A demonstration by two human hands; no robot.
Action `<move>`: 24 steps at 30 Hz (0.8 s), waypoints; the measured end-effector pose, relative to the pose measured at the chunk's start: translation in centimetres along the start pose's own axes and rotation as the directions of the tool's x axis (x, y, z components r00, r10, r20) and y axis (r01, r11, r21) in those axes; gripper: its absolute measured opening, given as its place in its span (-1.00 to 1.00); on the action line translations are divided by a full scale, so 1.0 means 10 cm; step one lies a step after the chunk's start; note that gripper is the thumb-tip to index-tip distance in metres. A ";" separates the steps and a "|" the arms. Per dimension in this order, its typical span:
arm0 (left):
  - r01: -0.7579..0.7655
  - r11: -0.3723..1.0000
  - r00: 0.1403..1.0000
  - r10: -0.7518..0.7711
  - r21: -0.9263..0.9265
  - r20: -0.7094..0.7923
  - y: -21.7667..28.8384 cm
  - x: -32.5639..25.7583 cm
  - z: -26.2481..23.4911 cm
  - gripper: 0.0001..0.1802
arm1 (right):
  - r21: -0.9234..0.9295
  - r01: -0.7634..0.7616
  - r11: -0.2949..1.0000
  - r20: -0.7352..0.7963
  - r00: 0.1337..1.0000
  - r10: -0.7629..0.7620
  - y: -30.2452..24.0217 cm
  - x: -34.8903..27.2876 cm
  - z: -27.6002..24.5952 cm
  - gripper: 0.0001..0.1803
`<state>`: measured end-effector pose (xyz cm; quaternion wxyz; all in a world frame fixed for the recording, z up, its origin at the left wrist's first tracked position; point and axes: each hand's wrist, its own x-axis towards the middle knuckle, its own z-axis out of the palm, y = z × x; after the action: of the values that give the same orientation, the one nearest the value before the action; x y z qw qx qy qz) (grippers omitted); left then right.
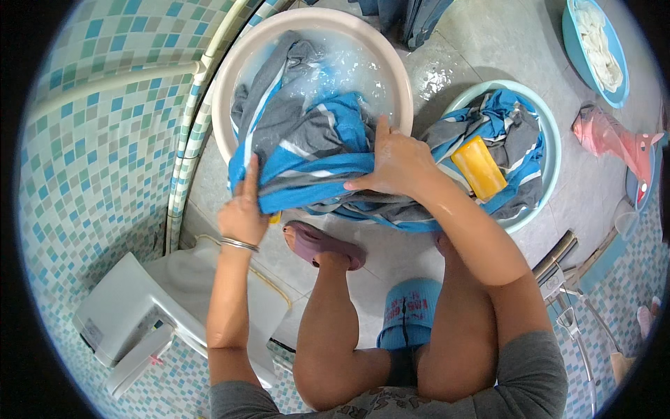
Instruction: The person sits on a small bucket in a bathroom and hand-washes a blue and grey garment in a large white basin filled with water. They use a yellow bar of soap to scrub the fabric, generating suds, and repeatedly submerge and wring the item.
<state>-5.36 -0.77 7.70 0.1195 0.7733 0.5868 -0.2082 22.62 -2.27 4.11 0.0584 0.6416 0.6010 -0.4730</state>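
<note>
A wet cloth (293, 153) striped in blue, grey and white hangs over the near rim of a pale pink basin (225, 105). Its far part lies in the soapy water. My left hand (244, 218) grips its near left edge, index finger stretched along it. A small yellow piece (276, 217) shows beside that hand, mostly hidden, so I cannot tell what it is. My right hand (403, 164) holds the cloth at the right, thumb and index finger apart across a fold. The cloth runs on toward a light blue basin (555, 153), where a yellow bar of soap (479, 169) lies on striped fabric.
A blue basin (569, 35) with white laundry stands at the far right, near a pink plastic bag (614, 140). Pipes (199, 77) run along the tiled wall at left. A white toilet (125, 307) is at lower left. My feet in purple slippers (324, 246) flank the middle.
</note>
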 end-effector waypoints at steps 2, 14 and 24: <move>0.111 0.993 0.958 -0.115 0.029 0.262 0.20 -0.02 0.11 0.10 | -0.035 -0.048 0.998 0.097 0.994 0.052 -0.03 0.09 -0.03 -0.11; -0.266 0.543 0.940 0.331 -0.797 -0.088 0.08 1.00 0.26 -0.30 | 0.857 0.268 0.441 -0.306 0.952 0.017 0.39 0.24 0.32 -0.72; -0.456 0.593 0.823 -0.004 -0.664 -0.569 2.08 0.78 -0.03 -0.44 | 0.900 0.421 0.112 -0.435 0.884 0.172 0.58 0.52 0.36 -0.52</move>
<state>16.32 0.18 3.12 0.3066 0.7405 0.5186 0.2978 24.60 -2.43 -4.22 -0.5586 0.5482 0.1844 -0.5944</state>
